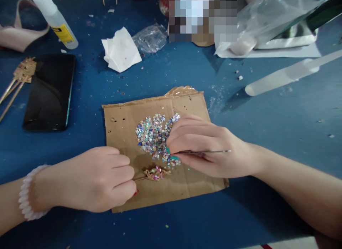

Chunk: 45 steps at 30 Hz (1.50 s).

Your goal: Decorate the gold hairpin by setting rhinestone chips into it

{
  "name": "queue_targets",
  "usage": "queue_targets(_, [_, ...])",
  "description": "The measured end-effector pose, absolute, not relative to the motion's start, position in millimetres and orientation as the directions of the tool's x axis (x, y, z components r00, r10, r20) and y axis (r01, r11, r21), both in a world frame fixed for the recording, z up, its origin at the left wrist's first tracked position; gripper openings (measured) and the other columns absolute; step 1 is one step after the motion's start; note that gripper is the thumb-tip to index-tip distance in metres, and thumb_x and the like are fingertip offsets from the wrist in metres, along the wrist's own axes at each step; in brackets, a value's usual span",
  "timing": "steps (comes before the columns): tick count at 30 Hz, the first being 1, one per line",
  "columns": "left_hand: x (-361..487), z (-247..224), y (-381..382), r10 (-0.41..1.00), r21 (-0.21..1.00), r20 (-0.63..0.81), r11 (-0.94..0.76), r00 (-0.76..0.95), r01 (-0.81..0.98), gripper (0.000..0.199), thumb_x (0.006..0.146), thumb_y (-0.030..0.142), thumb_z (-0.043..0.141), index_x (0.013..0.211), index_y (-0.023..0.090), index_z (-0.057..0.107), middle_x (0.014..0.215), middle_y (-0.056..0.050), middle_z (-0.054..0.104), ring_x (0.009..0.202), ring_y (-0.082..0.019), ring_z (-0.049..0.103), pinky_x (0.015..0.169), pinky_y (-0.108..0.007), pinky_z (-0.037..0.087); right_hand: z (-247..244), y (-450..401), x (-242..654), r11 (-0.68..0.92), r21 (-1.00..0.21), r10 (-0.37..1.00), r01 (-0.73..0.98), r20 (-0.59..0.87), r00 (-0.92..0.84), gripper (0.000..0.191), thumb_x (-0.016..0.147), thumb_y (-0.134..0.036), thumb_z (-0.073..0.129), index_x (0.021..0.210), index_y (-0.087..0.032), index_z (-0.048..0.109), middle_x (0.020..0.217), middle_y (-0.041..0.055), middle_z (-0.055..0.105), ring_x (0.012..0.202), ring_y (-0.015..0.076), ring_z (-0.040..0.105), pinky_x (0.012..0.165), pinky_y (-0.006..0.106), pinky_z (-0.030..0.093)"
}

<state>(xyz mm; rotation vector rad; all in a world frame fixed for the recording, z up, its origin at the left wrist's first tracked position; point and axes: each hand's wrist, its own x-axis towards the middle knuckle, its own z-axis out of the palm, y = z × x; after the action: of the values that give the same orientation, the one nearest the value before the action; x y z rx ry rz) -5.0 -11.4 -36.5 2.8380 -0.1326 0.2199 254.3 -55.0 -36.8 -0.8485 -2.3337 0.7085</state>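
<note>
My left hand (107, 179), with a beaded bracelet (23, 199) at its wrist, is closed around the thin stem of a gold hairpin. The hairpin's ornamental head (157, 173), set with pink and greenish pieces, points right over the cardboard (192, 186). My right hand (204, 143) pinches a slim, dark metal tool (211, 151); its working tip is hidden by the fingers, so its kind is unclear. Those fingertips are at the right side of a pile of small, shiny multicoloured chips (151, 135) spread on the cardboard.
On the blue table (280, 142) lie a black phone (49, 93) and gold hairpins (24, 70) at left. Behind are a glue bottle (60, 26), crumpled tissue (121, 51) and clear plastic wrap (151, 38). A translucent tube (280, 77) and plastic bags (267, 20) lie at right.
</note>
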Motion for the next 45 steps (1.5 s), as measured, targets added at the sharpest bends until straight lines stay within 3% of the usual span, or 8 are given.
queue_targets(9, [-5.9,-36.6,-10.8,-0.077,0.281,0.157,-0.952,0.985,-0.119,0.03,0.089,0.015,0.049,0.06,0.019,0.047,0.056,0.002,0.043,0.054,-0.015,0.036,0.049,-0.033,0.023,-35.7,-55.7,253.7,0.701,-0.6,0.661,0.386,0.341,-0.668,0.011,0.09,-0.007,0.047,0.089,-0.016,0.052,0.082,0.0041,0.066,0.08,0.0142,0.057,0.076,0.033,0.048])
queue_targets(14, [-5.9,-36.0,-11.1,-0.083,0.272,0.149,-0.954,0.985,-0.121,0.028,0.088,0.015,0.052,0.06,0.019,0.048,0.057,0.002,0.044,0.054,-0.014,0.038,0.049,-0.032,0.024,-35.0,-56.9,254.6,0.754,-0.533,0.611,0.383,0.356,-0.707,0.025,0.083,0.004,0.041,0.094,-0.016,0.052,0.087,0.0049,0.067,0.083,0.0146,0.057,0.078,0.033,0.048])
queue_targets(22, [-6.3,-36.8,-11.2,-0.083,0.276,0.149,-0.953,0.985,-0.123,0.029,0.089,0.015,0.05,0.06,0.019,0.048,0.057,0.002,0.043,0.054,-0.015,0.037,0.049,-0.033,0.023,-37.6,-57.7,254.3,0.75,-0.545,0.62,0.375,0.379,-0.687,0.027,0.081,0.006,0.041,0.094,-0.016,0.052,0.086,0.0049,0.066,0.084,0.0145,0.057,0.078,0.033,0.049])
queue_targets(30, [-6.3,-37.0,-11.4,-0.079,0.272,0.148,-0.955,0.986,-0.118,0.029,0.089,0.015,0.05,0.06,0.019,0.046,0.057,0.002,0.043,0.054,-0.015,0.036,0.049,-0.033,0.023,-37.6,-57.2,252.0,0.71,-0.593,0.667,0.379,0.396,-0.631,0.012,0.089,-0.005,0.048,0.09,-0.015,0.053,0.081,0.005,0.066,0.078,0.014,0.059,0.075,0.033,0.05])
queue_targets(45, [-6.6,-37.7,-11.5,-0.082,0.284,0.137,-0.952,0.987,-0.118,0.029,0.09,0.014,0.047,0.062,0.019,0.046,0.058,0.001,0.042,0.055,-0.016,0.036,0.049,-0.033,0.024,-38.9,-57.7,250.9,0.71,-0.565,0.682,0.42,0.402,-0.612,0.011,0.089,-0.005,0.049,0.09,-0.015,0.054,0.084,0.0063,0.068,0.084,0.0143,0.06,0.079,0.033,0.05])
